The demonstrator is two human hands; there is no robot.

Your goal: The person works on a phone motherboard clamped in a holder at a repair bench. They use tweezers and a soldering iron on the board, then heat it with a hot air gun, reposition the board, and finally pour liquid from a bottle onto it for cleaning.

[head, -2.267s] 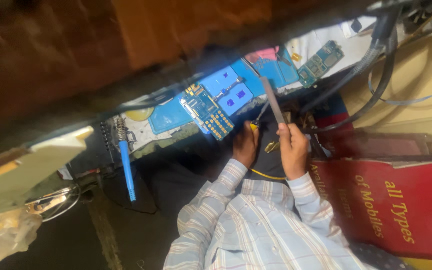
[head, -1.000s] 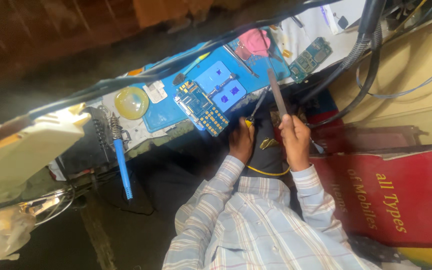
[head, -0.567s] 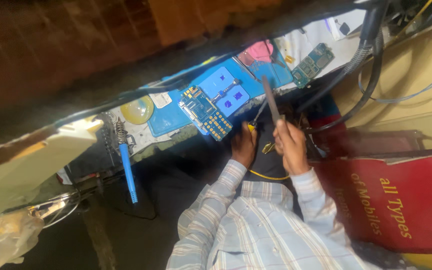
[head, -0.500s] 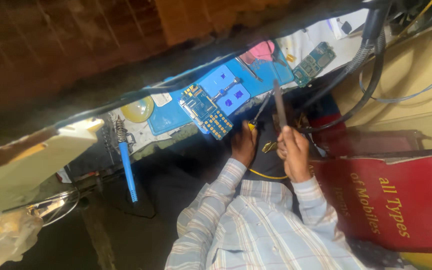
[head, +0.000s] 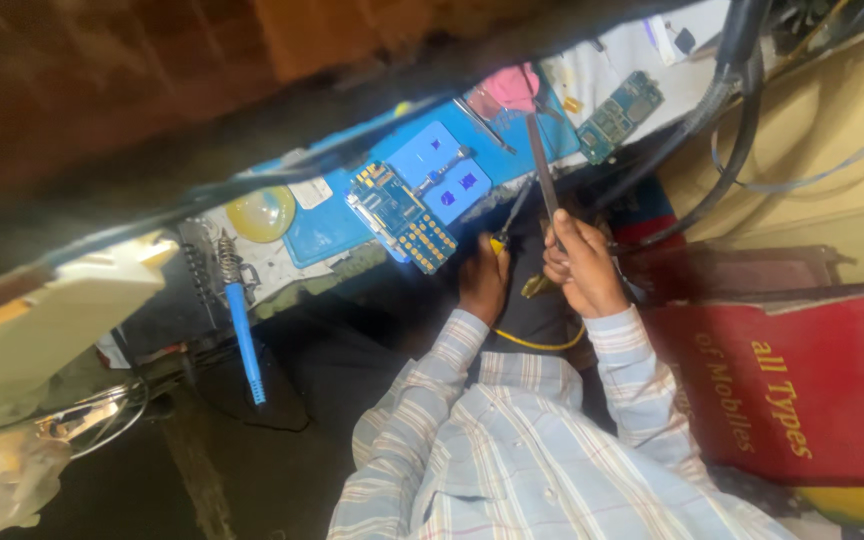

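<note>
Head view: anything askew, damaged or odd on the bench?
Nothing looks spilled or broken. The bare circuit board lies at a slant, overhanging the blue mat. A second board sits loose by the cables. The right hand holds a thin rod upright; the left hand grips a yellow-handled tool.

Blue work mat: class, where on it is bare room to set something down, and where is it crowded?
Free: the blue work mat's lower-left strip, between the yellow round dish and the keypad circuit board. Crowded: its right end, with the blue square holder, pink cloth and metal tweezers.
</note>
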